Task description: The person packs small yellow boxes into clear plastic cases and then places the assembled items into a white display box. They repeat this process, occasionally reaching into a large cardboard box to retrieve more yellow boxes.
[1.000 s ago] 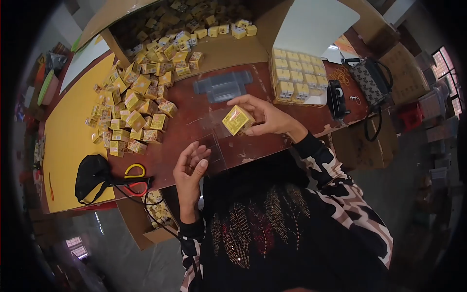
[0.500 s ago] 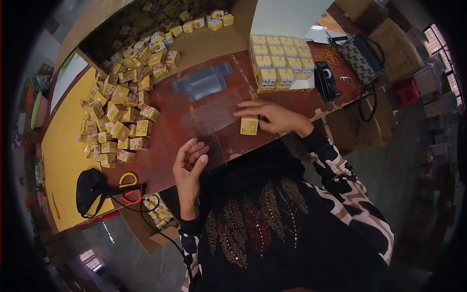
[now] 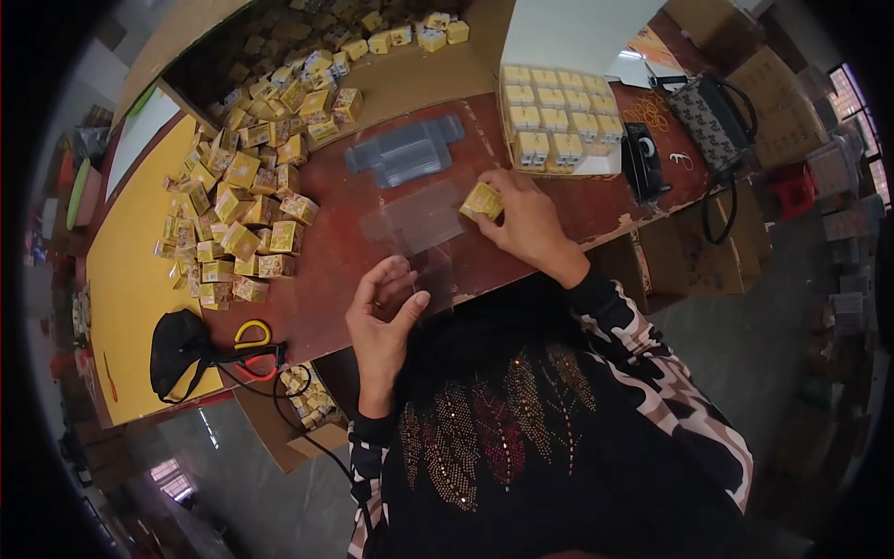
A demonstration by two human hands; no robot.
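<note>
My right hand (image 3: 533, 219) grips a small yellow box (image 3: 481, 201) between thumb and fingers, just above the table. My left hand (image 3: 382, 307) is curled at the table's front edge, its thumb and fingers around the near end of a clear plastic sheet (image 3: 410, 216). That sheet is see-through, so its exact outline is hard to make out. Behind it lies a stack of flat, cut-out clear plastic sheets (image 3: 405, 152). On the left, a heap of loose yellow boxes (image 3: 237, 210) covers the table.
A shallow carton of yellow boxes in rows (image 3: 562, 116) stands at the back right. Nearby are a black case (image 3: 643, 160), rubber bands (image 3: 649, 114) and a handbag (image 3: 712, 116). Scissors (image 3: 253, 337) and a black pouch (image 3: 179, 345) lie front left. A large carton (image 3: 372, 79) spills boxes.
My right hand has taken hold of the yellow box and lifted and tilted it off the table. My left hand keeps nearly the same pose. The whole view has shifted slightly.
</note>
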